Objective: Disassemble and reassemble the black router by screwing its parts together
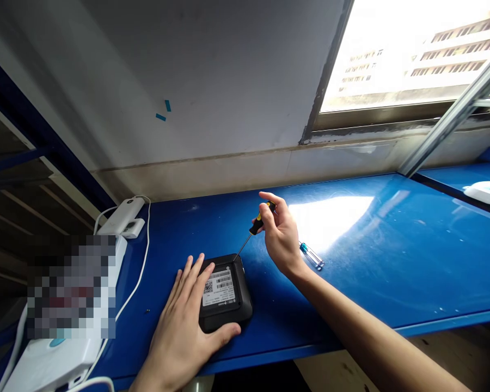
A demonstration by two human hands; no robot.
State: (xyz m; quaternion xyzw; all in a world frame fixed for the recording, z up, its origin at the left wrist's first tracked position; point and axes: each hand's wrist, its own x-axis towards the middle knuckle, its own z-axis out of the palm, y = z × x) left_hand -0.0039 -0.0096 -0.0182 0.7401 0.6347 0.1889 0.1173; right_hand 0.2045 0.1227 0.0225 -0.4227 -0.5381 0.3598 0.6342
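A black box (245, 307) with rounded corners and a white printed label (220, 288) lies on the blue table near its front edge. My left hand (188, 316) rests across its left side, fingers spread and thumb along the front. In my right hand (280, 234) is a yellow and black screwdriver (256, 223), held tilted with the fingers wrapped round its handle. Its thin shaft slants down to the left, and the tip meets the back right corner of the box.
Clear-handled tools with blue parts (311, 256) lie just right of my right wrist. White devices (124, 218) and a cable (145, 250) line the table's left side. A wall with a window (408, 60) stands behind; a metal post (445, 125) rises at the back right.
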